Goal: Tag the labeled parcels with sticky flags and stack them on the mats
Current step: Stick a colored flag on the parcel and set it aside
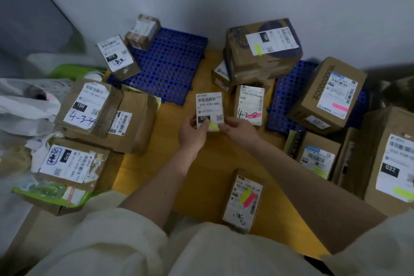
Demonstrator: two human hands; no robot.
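Observation:
My left hand (193, 131) grips the lower left edge of a small parcel with a white label reading 070 (209, 105), held above the wooden table. A yellow sticky flag (214, 127) sits at the label's bottom edge, and my right hand (235, 129) pinches its right end. One blue perforated mat (170, 63) lies at the back middle with two small parcels (116, 57) on its left edge. A second blue mat (284, 96) at the right carries a big flagged box (262, 49) and a box with a pink flag (329, 96).
Labeled boxes crowd the left side (87, 107) and the right side (394, 163). A slim parcel with yellow and pink flags (244, 199) lies near the front edge of the wooden table (201, 175). White plastic bags (22, 105) and a green tray (44, 195) sit at the left.

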